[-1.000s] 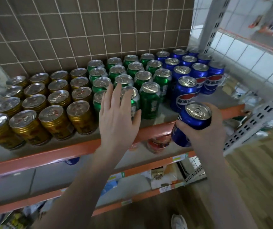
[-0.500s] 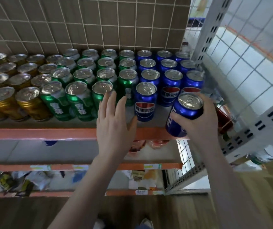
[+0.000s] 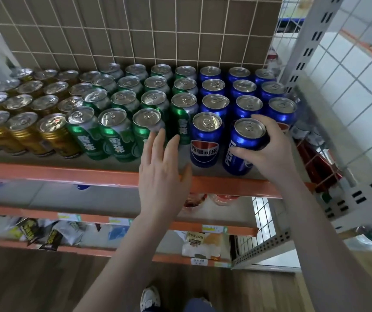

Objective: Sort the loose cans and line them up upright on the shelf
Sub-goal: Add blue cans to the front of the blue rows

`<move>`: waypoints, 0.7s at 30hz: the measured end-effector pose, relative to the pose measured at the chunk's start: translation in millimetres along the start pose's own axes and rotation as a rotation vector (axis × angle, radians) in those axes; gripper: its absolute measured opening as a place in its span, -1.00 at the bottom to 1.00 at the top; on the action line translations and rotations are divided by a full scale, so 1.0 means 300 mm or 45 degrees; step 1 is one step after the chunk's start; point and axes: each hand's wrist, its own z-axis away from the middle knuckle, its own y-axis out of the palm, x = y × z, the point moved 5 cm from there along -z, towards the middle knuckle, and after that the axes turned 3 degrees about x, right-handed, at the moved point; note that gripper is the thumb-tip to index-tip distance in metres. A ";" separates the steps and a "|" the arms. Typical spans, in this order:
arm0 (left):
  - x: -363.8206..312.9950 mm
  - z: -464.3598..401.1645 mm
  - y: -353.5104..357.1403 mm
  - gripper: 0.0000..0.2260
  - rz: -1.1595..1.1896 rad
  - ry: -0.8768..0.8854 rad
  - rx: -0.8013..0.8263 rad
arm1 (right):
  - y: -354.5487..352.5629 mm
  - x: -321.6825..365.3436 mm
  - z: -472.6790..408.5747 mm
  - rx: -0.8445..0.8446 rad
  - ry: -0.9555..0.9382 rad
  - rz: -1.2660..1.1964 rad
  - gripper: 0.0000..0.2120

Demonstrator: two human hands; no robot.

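Note:
Upright cans fill the shelf (image 3: 52, 171) in colour blocks: gold cans (image 3: 54, 134) on the left, green cans (image 3: 115, 134) in the middle, blue cans (image 3: 249, 106) on the right. My right hand (image 3: 268, 152) grips a blue cola can (image 3: 245, 145) at the front of the blue block, its base at the shelf surface, next to another front-row blue can (image 3: 206, 139). My left hand (image 3: 162, 172) hovers flat with straight fingers over the shelf's front edge, in front of the green cans, holding nothing.
An orange rail fronts the shelf. A white perforated upright (image 3: 302, 43) and wire mesh panel (image 3: 347, 91) close off the right side. Brown tiled wall stands behind the cans. Lower shelves (image 3: 113, 221) hold snack packets and price tags. My shoe shows on the wooden floor.
My right hand has carried the blue can forward and down onto the front row beside the other blue can. My left hand stays flat near the shelf edge. The view has shifted.

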 end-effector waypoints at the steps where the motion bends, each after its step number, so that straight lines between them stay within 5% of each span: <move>1: -0.002 -0.002 0.001 -0.51 0.000 0.007 0.004 | -0.005 0.000 -0.003 0.048 0.000 0.009 -0.32; 4: -0.005 -0.004 0.005 -0.50 -0.018 0.028 0.019 | -0.026 0.019 -0.015 0.200 -0.017 0.142 -0.32; 11: -0.014 0.010 0.037 -0.53 -0.019 0.084 0.058 | -0.060 0.170 -0.100 0.269 -0.082 1.067 -0.34; 21: 0.068 0.064 0.174 -0.65 -0.111 0.078 0.203 | -0.030 0.222 -0.140 0.364 -0.075 1.406 -0.40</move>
